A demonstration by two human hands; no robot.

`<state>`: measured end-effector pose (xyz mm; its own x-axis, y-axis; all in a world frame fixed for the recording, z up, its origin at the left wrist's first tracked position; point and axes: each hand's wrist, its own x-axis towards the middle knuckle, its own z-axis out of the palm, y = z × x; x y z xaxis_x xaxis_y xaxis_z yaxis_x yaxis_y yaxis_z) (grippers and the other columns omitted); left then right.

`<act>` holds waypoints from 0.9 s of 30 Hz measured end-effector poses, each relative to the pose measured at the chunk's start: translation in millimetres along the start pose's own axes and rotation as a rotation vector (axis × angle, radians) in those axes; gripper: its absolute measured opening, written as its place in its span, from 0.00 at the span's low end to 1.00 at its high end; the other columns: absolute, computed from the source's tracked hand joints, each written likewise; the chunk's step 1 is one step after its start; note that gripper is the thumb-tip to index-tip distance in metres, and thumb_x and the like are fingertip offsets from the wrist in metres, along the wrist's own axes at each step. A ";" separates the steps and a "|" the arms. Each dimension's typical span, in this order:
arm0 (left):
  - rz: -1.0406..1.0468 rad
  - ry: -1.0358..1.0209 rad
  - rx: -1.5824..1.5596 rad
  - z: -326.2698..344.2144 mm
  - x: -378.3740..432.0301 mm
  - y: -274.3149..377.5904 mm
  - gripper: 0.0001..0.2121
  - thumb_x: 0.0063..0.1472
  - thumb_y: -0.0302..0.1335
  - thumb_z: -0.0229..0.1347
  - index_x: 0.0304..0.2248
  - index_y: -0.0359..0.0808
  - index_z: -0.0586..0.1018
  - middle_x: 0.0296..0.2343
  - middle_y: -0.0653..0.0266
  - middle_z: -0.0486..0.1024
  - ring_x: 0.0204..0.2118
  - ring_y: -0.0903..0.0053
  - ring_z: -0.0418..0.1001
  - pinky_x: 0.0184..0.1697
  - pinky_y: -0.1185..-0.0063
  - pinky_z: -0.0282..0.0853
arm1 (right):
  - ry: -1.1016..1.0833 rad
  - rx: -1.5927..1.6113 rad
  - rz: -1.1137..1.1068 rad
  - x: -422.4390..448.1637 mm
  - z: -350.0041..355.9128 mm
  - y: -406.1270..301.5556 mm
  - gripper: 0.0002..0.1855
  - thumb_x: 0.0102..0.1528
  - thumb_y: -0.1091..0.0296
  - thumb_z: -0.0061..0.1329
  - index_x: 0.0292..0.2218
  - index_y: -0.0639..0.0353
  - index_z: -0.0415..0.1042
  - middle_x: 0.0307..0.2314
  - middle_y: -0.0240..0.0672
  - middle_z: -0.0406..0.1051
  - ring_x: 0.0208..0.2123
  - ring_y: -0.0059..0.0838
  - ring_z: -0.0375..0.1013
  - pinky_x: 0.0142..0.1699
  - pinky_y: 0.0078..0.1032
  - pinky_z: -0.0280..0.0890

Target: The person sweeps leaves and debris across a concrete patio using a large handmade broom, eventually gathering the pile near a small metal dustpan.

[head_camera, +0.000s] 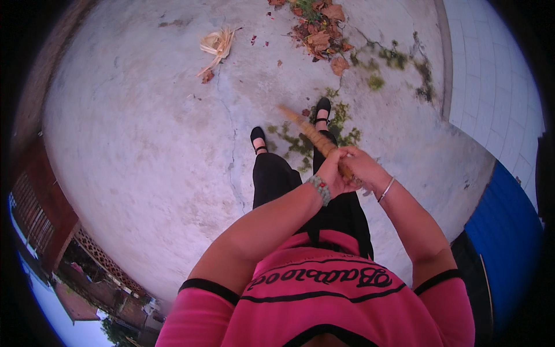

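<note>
My left hand (334, 173) and my right hand (363, 167) are together in front of my thighs, both closed around one end of a long tapered tan object (318, 139). Bands cross its surface like rings, and its thin end points forward and to the left, over the concrete. It is blurred, so I cannot tell its material. My fingers hide part of the thick end, and a small translucent scrap (367, 190) shows under my right hand. A beaded bracelet (320, 189) circles my left wrist and a metal bangle (386, 189) my right.
A cracked concrete floor (143, 130) spreads around my black shoes (257, 132). Pale dry husk strips (219, 43) lie ahead, left of a heap of dry leaves (320, 37). Moss (299, 145) grows near my feet. On the right are a white tiled surface (490, 82) and a blue panel (505, 234).
</note>
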<state>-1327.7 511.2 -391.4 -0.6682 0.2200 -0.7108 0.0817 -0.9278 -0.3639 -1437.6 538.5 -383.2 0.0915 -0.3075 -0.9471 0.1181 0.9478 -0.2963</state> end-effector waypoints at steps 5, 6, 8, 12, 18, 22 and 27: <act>0.217 0.045 0.105 -2.9 7.1 11.1 0.17 0.51 0.40 0.42 0.38 0.40 0.63 0.33 0.66 0.67 0.36 0.76 0.66 0.39 0.76 0.62 | 0.357 -0.439 -0.348 -17.0 22.9 -17.1 0.23 0.49 0.72 0.33 0.48 0.62 0.51 0.28 0.55 0.64 0.30 0.46 0.66 0.35 0.27 0.61; 0.392 0.042 0.135 0.0 1.4 8.4 0.15 0.54 0.37 0.40 0.39 0.39 0.63 0.32 0.67 0.67 0.35 0.78 0.66 0.38 0.79 0.62 | 0.335 -0.383 -0.424 -20.0 26.6 -15.6 0.24 0.49 0.72 0.32 0.49 0.61 0.48 0.26 0.55 0.64 0.29 0.46 0.66 0.34 0.28 0.61; 0.474 0.070 0.151 -2.5 -10.9 4.4 0.15 0.54 0.36 0.40 0.39 0.39 0.63 0.32 0.67 0.67 0.35 0.78 0.66 0.38 0.80 0.62 | 0.353 -0.357 -0.705 -15.4 35.5 -5.8 0.25 0.50 0.72 0.31 0.51 0.59 0.45 0.21 0.50 0.65 0.23 0.42 0.66 0.30 0.29 0.60; 0.449 0.220 0.109 -21.6 -27.7 10.9 0.17 0.55 0.40 0.40 0.41 0.41 0.62 0.31 0.67 0.67 0.34 0.77 0.67 0.37 0.78 0.63 | 0.160 -0.144 -0.473 16.4 53.5 11.9 0.23 0.51 0.70 0.32 0.49 0.61 0.48 0.24 0.48 0.65 0.25 0.35 0.66 0.32 0.25 0.60; 0.266 0.310 0.101 -22.1 -15.9 50.2 0.23 0.51 0.50 0.41 0.40 0.41 0.64 0.32 0.63 0.69 0.32 0.72 0.69 0.33 0.72 0.66 | 0.076 0.100 -0.254 61.7 43.0 -21.1 0.18 0.51 0.66 0.35 0.42 0.66 0.58 0.34 0.43 0.64 0.36 0.29 0.64 0.41 0.20 0.57; 0.519 0.224 -0.042 -26.2 -26.2 60.9 0.22 0.53 0.47 0.42 0.40 0.39 0.64 0.31 0.62 0.69 0.32 0.74 0.69 0.33 0.74 0.66 | 0.081 -0.005 -0.321 50.7 65.8 -50.5 0.24 0.51 0.65 0.34 0.48 0.68 0.50 0.39 0.47 0.61 0.40 0.30 0.62 0.43 0.19 0.56; 0.661 0.242 -0.135 -61.1 -64.4 64.4 0.19 0.55 0.44 0.40 0.40 0.39 0.64 0.33 0.62 0.68 0.34 0.74 0.69 0.35 0.75 0.66 | -0.241 0.126 -0.202 64.1 111.8 -59.0 0.29 0.50 0.66 0.35 0.51 0.68 0.42 0.43 0.44 0.57 0.43 0.28 0.59 0.46 0.19 0.54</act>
<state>-1234.3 455.7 -405.9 -0.2656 -0.3001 -0.9162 0.5135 -0.8483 0.1290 -1328.1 453.4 -412.7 0.2828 -0.5134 -0.8102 0.2771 0.8524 -0.4434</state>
